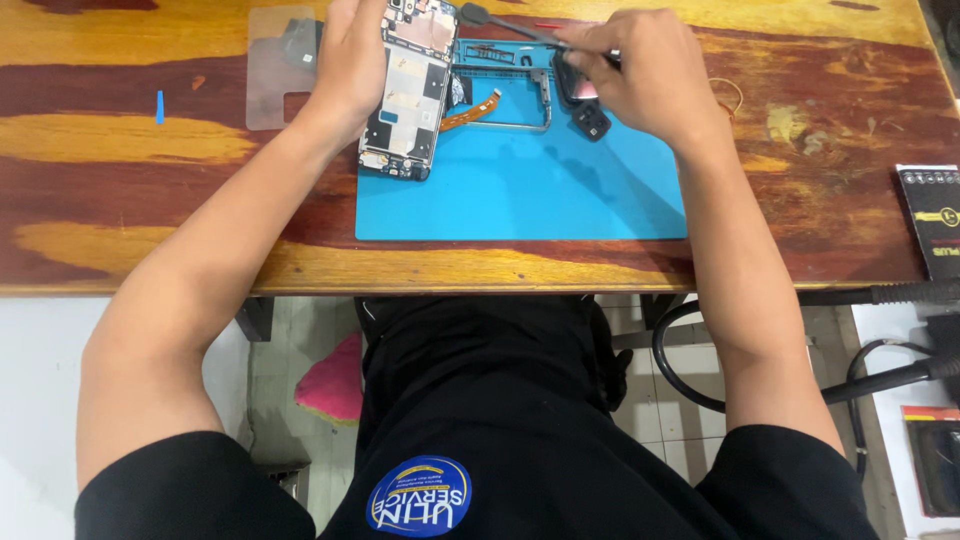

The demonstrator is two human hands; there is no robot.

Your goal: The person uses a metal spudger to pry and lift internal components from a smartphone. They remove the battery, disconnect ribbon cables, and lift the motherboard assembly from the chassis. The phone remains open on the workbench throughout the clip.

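An opened smartphone (408,90) with its back cover off lies at the far left edge of a blue work mat (520,190). My left hand (350,60) grips the phone's left side and steadies it. My right hand (640,70) holds a thin dark tool (500,24), a screwdriver or tweezers, whose tip points at the phone's top right corner. On the mat between my hands lie an orange flex cable (472,112), a grey metal frame piece (530,108) and small black parts (590,122).
A clear plastic back panel (272,75) and a small blue pick (159,106) lie on the wooden table (150,230) at the left. A black box (932,220) sits at the right edge. Black cables (690,385) hang below the table.
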